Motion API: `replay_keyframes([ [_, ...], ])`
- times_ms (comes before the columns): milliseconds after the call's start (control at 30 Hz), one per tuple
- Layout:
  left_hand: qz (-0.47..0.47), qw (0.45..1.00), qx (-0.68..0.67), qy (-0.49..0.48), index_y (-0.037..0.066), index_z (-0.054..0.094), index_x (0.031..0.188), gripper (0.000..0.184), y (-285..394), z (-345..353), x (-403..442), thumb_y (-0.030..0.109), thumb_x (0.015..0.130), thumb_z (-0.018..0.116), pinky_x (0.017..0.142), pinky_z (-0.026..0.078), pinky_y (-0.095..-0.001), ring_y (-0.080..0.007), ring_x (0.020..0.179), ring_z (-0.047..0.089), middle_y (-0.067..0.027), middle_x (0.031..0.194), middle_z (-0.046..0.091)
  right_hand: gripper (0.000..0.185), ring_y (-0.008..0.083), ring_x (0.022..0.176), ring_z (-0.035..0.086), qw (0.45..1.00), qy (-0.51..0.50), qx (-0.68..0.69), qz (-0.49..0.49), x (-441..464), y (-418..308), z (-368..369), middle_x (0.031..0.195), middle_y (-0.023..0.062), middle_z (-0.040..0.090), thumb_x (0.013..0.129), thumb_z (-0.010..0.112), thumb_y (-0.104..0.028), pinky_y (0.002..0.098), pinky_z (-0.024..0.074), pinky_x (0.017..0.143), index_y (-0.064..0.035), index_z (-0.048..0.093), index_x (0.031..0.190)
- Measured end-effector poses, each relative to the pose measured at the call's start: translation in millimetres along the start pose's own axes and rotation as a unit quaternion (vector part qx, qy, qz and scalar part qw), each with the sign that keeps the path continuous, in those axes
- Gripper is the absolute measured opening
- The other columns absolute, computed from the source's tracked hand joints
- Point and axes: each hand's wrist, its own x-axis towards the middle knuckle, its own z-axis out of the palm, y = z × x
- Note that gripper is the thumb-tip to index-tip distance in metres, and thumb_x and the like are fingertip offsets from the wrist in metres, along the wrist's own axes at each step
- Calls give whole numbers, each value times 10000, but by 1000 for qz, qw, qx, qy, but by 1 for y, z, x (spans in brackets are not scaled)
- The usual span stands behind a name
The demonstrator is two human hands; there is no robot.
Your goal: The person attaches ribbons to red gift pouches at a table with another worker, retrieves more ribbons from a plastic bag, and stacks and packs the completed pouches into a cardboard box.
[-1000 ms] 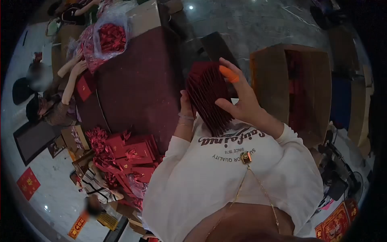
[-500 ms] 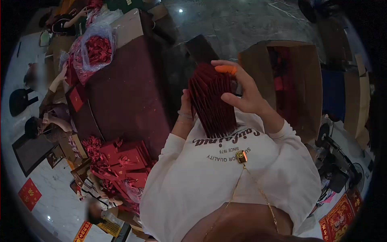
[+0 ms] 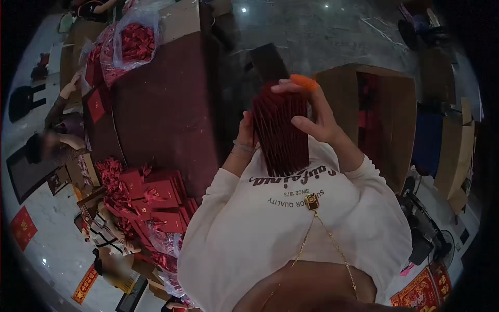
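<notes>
A thick stack of dark red folded pieces (image 3: 280,132) stands in front of the white shirt, its many edges fanned out. My left hand (image 3: 246,130) grips its left side, with most of the fingers hidden behind the stack. On the right, my right hand (image 3: 317,114) has its fingers over the top corner and its thumb against the side of the stack. An orange cover (image 3: 304,82) sits on one finger of that hand.
A dark red table (image 3: 161,104) lies to the left, with a plastic bag of red ribbons (image 3: 136,44) on it. Red gift bags (image 3: 161,195) are piled nearer. Co-workers sit beyond. An open cardboard box (image 3: 397,119) stands right; a dark stool (image 3: 269,61) is ahead.
The orange-covered finger has lifted slightly from the stack, and the stack is more upright than a second ago. The view has shifted a little. Both hands remain on the stack.
</notes>
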Motion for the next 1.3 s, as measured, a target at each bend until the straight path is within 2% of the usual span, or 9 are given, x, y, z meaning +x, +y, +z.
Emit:
replay_keyframes([
  [267,-35,991,-61,117,63,310,1377,960,5,3,-7,626,679,651,1049,324,-392,-253,1237,414,-111,1369,395,648,226,1121,482,998,-25,54,2,4,12,11,1135,117,517,785,584,-151,374,334,1004,-40,300,1356],
  [333,63,991,8,-115,65,298,1382,970,-2,-20,-4,633,678,645,1055,315,-389,-251,1245,406,-109,1372,391,674,216,1108,486,998,-25,48,13,5,10,15,1123,110,518,769,622,-157,362,341,998,-45,307,1355],
  [467,75,989,41,-124,69,276,1392,992,9,0,-10,642,671,644,1056,314,-386,-249,1253,397,-108,1385,374,788,186,1062,496,998,-7,-20,53,11,4,22,1082,85,518,703,733,-165,325,362,969,-68,313,1362],
  [567,-46,993,-5,106,69,259,1399,1006,20,23,-19,643,668,645,1061,308,-385,-244,1258,392,-106,1397,356,872,183,1077,486,994,-3,-28,106,14,-4,24,1076,73,507,668,775,-163,343,308,1018,-50,286,1382],
  [633,74,985,65,-145,64,262,1395,985,12,10,-17,613,680,659,1063,306,-385,-238,1255,396,-105,1399,353,881,185,1083,484,993,3,-27,112,14,-5,24,1068,70,509,666,779,-163,343,313,1014,-55,282,1385],
  [767,34,986,33,-160,62,261,1393,953,6,-11,-5,566,699,676,1058,315,-379,-237,1256,395,-104,1394,360,902,191,1039,497,991,26,-7,133,10,0,22,1092,78,501,654,787,-227,318,374,946,-95,278,1388],
  [1000,-12,989,127,-79,58,305,1368,838,0,-24,18,456,740,690,1032,350,-392,-252,1215,437,-106,1351,414,880,290,1207,354,980,85,-78,164,5,-3,18,1245,171,308,638,747,-230,366,323,998,-16,227,1315],
  [1067,-8,986,157,-54,57,313,1363,817,-1,-23,24,432,745,694,1027,355,-395,-254,1207,444,-107,1343,423,999,254,1234,365,966,141,-96,192,-4,10,10,1317,154,298,670,685,-132,365,288,1043,-35,27,1416],
  [1300,-65,987,150,0,54,363,1332,721,-19,-20,48,227,726,714,1005,380,-425,-280,1172,472,-120,1304,462,877,234,1176,403,949,247,46,193,-56,24,-49,1293,147,290,717,646,-129,350,305,1028,-34,109,1403],
])
